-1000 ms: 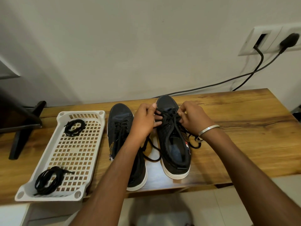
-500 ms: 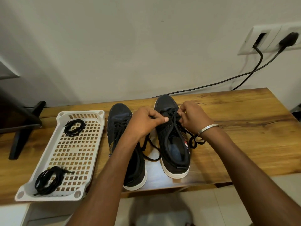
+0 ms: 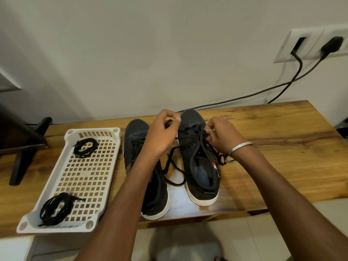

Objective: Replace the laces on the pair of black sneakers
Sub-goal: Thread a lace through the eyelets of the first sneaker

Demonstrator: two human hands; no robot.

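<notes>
Left hand (image 3: 163, 133) has lifted toward the toe, fingers pinched on a lace end, right hand (image 3: 223, 137) pinching the lace (image 3: 202, 141) at the right sneaker (image 3: 199, 162) eyelets on the table (image 3: 282, 157); I judge unlacing underway.

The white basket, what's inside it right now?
Two coiled black laces lie in the white basket: far lace bundle, near lace bundle. Nothing else shows through its open bottom.

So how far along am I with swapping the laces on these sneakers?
Early. Nothing looks finished: both coiled laces sit in the white tray, and the left sneaker is laced. In hand: your left hand pinches a lace end while your right hand works the right sneaker's lace. Left: unlacing both, then threading replacements.
</notes>
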